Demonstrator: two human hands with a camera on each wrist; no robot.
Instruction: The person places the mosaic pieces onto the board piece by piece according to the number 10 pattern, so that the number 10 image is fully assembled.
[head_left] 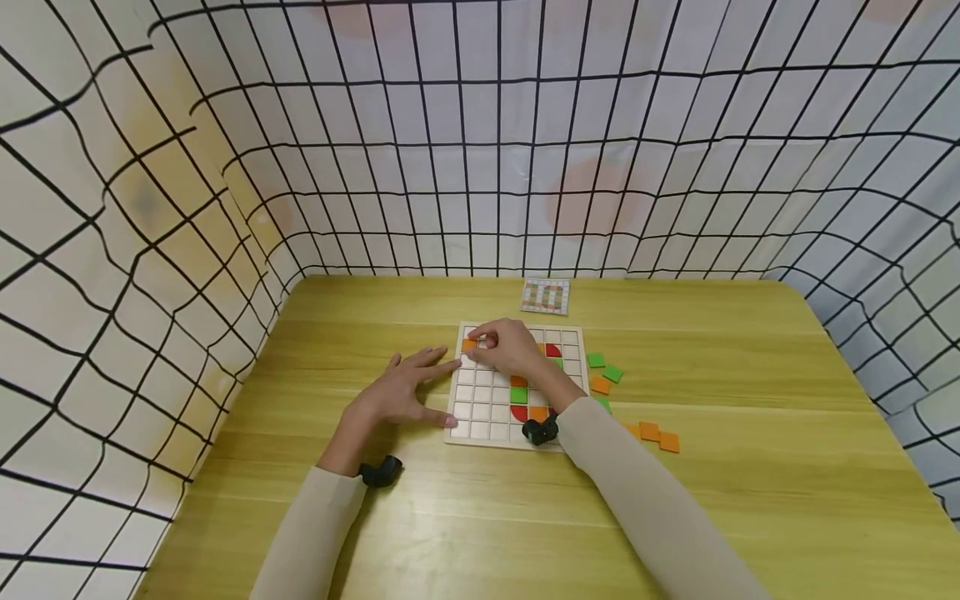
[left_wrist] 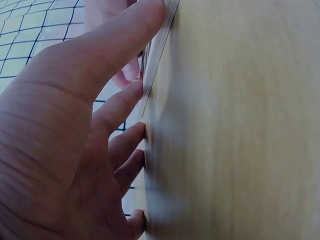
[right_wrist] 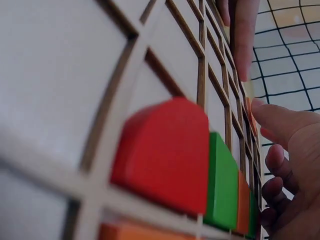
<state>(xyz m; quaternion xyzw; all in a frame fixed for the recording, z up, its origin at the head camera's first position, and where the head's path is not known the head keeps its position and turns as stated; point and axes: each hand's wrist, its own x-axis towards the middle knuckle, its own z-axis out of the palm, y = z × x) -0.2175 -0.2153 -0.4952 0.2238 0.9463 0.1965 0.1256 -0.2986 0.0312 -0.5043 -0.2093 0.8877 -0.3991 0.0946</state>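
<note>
A pale grid board [head_left: 482,414] lies on the wooden table, with red, green and orange pieces in some of its cells. My right hand [head_left: 510,346] reaches across it and pinches an orange square tile [head_left: 468,344] at the upper left cells. Thumb and tile [right_wrist: 251,116] meet at the far end of the board in the right wrist view. Fingers spread, my left hand [head_left: 401,390] steadies the board's left edge, thumb [left_wrist: 145,25] and index finger touching it. A red rounded piece [right_wrist: 162,155] sits beside a green tile [right_wrist: 221,182]. My right hand hides part of the board's top rows.
Behind the board lies a small pattern card [head_left: 546,296] with a coloured grid. To its right are loose green tiles [head_left: 612,373] and orange tiles [head_left: 669,442]. A black wire grid [head_left: 498,192] with white sheeting stands around the table [head_left: 750,375].
</note>
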